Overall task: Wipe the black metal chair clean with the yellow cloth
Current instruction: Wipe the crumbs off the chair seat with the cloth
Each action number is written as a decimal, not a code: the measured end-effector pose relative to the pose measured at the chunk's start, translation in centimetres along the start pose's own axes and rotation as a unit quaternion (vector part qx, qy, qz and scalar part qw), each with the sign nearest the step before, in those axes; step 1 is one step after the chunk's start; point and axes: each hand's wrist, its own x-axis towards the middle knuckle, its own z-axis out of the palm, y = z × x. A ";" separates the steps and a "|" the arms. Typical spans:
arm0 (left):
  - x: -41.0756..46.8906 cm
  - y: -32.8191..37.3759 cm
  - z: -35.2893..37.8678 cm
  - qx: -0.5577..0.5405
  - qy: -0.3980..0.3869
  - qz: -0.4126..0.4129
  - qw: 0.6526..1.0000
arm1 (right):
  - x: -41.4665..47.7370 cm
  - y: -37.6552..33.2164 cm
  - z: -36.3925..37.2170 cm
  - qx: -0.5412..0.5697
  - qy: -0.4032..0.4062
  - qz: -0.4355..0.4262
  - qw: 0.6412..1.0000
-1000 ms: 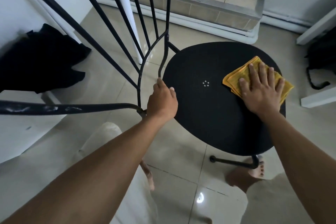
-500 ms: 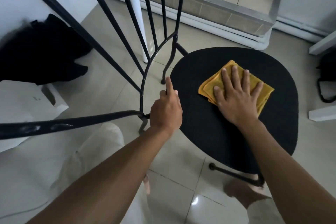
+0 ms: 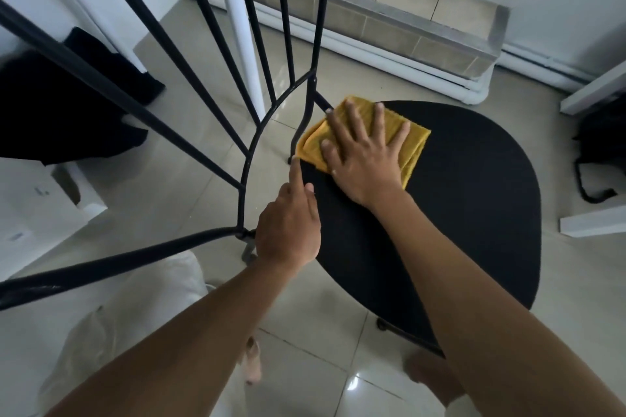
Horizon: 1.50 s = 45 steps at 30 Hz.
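Observation:
The black metal chair (image 3: pixel 474 200) stands below me, its round seat to the right and its barred backrest at the left. A folded yellow cloth (image 3: pixel 411 145) lies on the seat's far left edge, by the backrest joint. My right hand (image 3: pixel 362 152) presses flat on the cloth with fingers spread. My left hand (image 3: pixel 288 223) grips the seat's left rim where the backrest frame meets it, index finger stretched along the edge towards the cloth's corner.
Shiny beige floor tiles surround the chair. A raised tiled step (image 3: pixel 389 24) runs across the back. A white pole (image 3: pixel 240 24) rises behind the backrest. Black fabric (image 3: pixel 67 105) lies at left, a black bag (image 3: pixel 599 149) at right. My bare feet show beneath the seat.
My right hand has slid the cloth leftwards across the seat, from the right side to the edge by the backrest. The left hand kept its hold and stretched out its index finger.

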 end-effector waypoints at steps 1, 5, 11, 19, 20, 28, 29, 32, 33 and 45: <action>0.0 0.0 0.1 0.001 0.002 0.005 1.000 | -0.4 0.1 0.1 -0.012 -0.005 -0.035 0.999; 0.2 0.1 0.1 0.003 -0.019 -0.017 1.000 | 1.4 2.8 -0.6 -0.011 -0.024 -0.068 0.997; 0.5 0.0 0.2 0.020 -0.035 -0.028 0.999 | 2.0 10.8 -1.5 0.018 -0.021 0.065 0.998; 0.4 0.2 0.2 0.042 -0.024 -0.044 0.998 | -6.6 17.8 -0.7 0.041 0.017 0.192 0.980; 0.4 0.2 0.2 0.044 -0.020 -0.043 0.998 | -8.0 17.4 -0.4 0.043 0.018 0.196 0.980; 0.4 0.1 0.7 0.076 -0.002 -0.044 0.996 | -21.0 11.0 1.8 0.079 0.037 0.240 0.967; 0.4 0.1 0.6 0.076 -0.004 -0.043 0.996 | -22.2 9.8 2.2 0.083 0.038 0.243 0.966; 0.3 0.2 0.6 0.067 0.001 -0.032 0.997 | -25.0 6.6 3.4 0.068 0.020 0.239 0.968; 0.3 0.2 0.5 0.061 0.002 -0.029 0.998 | -25.6 5.4 3.7 0.058 0.015 0.233 0.971; 0.2 -0.4 0.2 0.050 -0.014 -0.017 0.999 | -23.1 9.0 2.3 0.042 0.014 0.163 0.986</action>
